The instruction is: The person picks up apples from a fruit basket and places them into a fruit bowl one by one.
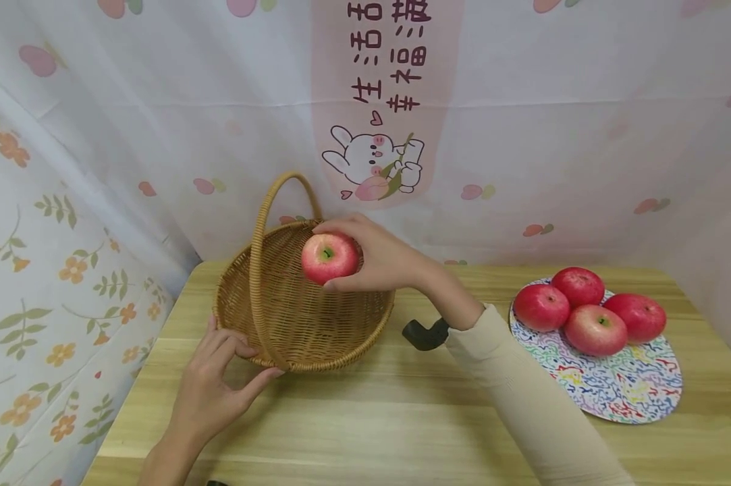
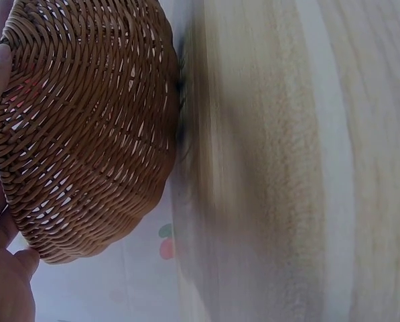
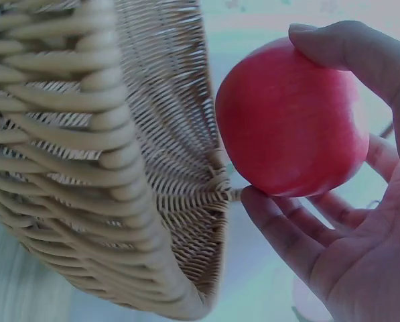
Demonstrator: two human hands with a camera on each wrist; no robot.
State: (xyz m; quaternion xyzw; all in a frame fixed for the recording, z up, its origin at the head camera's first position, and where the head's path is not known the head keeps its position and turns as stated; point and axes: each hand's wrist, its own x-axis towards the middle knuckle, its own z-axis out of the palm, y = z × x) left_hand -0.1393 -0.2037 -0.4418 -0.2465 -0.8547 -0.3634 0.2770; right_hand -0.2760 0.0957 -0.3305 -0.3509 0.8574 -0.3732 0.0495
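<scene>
A red apple (image 1: 330,259) is gripped between the thumb and fingers of my right hand (image 1: 382,260), above the mouth of a brown wicker basket (image 1: 304,331). In the right wrist view the apple (image 3: 293,121) is beside the basket's rim (image 3: 139,174), apart from the weave. My left hand (image 1: 210,385) holds the basket's near-left rim, with the thumb outside by the handle's foot and fingers at the rim. The left wrist view shows the basket's woven side (image 2: 92,127) close up, with part of my left hand (image 2: 9,282) at the edge.
To the right, several red apples (image 1: 594,329) sit on a round plate with colourful squiggles (image 1: 632,395). The wooden table (image 1: 365,425) carries everything. A printed curtain (image 1: 523,135) hangs behind, and a floral cloth (image 1: 49,324) at the left. The basket's tall arched handle (image 1: 257,270) stands upright.
</scene>
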